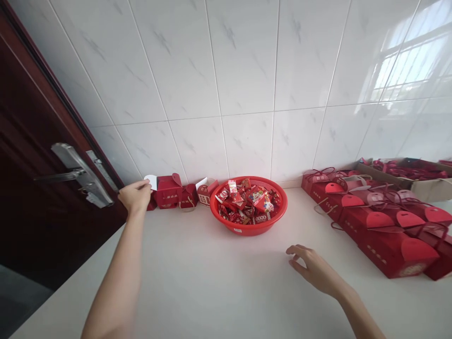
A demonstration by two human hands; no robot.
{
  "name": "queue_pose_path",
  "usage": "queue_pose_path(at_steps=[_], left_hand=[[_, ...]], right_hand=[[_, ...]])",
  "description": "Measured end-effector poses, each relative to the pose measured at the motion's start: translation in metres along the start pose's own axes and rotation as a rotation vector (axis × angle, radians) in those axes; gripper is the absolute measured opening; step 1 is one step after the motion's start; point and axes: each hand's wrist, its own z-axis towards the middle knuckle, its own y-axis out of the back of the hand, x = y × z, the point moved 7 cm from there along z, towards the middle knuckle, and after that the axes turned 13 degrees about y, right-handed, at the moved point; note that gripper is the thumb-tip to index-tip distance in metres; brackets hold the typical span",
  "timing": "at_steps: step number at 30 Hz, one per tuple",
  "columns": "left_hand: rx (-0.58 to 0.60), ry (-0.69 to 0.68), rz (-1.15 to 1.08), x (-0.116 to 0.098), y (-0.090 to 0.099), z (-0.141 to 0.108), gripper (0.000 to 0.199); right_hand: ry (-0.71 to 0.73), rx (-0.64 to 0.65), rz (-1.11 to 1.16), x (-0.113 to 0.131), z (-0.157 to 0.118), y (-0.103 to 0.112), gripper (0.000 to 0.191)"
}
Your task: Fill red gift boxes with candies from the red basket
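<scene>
My left hand is at the wall end of the white surface, beside the door. Its fingers are closed at the raised white-backed flap of a red gift box, whose body is mostly hidden behind the hand. Just right of it stand a larger red gift box, a small dark red box and a red-and-pale box with its top flaps up. My right hand hovers over or rests on the surface, fingers apart and slightly curled, holding nothing. A red plastic basket full of wrapped sweets lies between the hands.
Rows of red gift boxes with cord handles cover the right side. Behind them is an open cardboard carton with dark red items inside. A tiled wall bounds the back; a dark door with a metal handle stands left.
</scene>
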Motion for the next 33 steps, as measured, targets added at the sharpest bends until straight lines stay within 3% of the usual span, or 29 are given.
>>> queue_pose_path(at_steps=[3,4,7,10,16,19,22,25,31,33], left_hand=[[0.133,0.193,-0.176,-0.003,0.016,-0.03,0.031],[0.204,0.183,-0.2,-0.012,0.02,-0.044,0.029],[0.418,0.035,-0.212,-0.048,0.025,-0.092,0.021],[0.596,-0.112,-0.228,-0.076,0.018,-0.144,0.017],[0.907,-0.357,-0.308,-0.098,-0.012,-0.243,0.022],[0.922,-0.387,-0.33,-0.093,-0.02,-0.268,0.024],[0.854,-0.4,-0.344,-0.086,-0.024,-0.277,0.026],[0.785,-0.403,-0.315,-0.079,-0.028,-0.278,0.027],[0.732,-0.345,-0.235,-0.064,-0.036,-0.272,0.028],[0.727,-0.324,-0.215,-0.06,-0.038,-0.27,0.028]], right_hand=[[0.024,-0.024,0.01,0.007,0.003,-0.001,0.027],[0.037,-0.032,0.014,0.01,0.003,-0.001,0.027],[0.095,-0.063,0.025,0.017,0.007,0.0,0.028],[0.15,-0.14,0.068,0.023,0.011,0.001,0.028],[0.147,-0.384,0.281,0.035,0.008,0.01,0.034],[0.206,-0.417,0.304,0.049,0.007,0.021,0.037],[0.325,-0.339,0.286,0.067,0.012,0.026,0.035],[0.408,-0.209,0.288,0.083,0.021,0.019,0.032],[0.388,-0.173,0.539,0.095,0.036,0.013,0.044],[0.394,-0.107,0.547,0.099,0.037,0.01,0.046]])
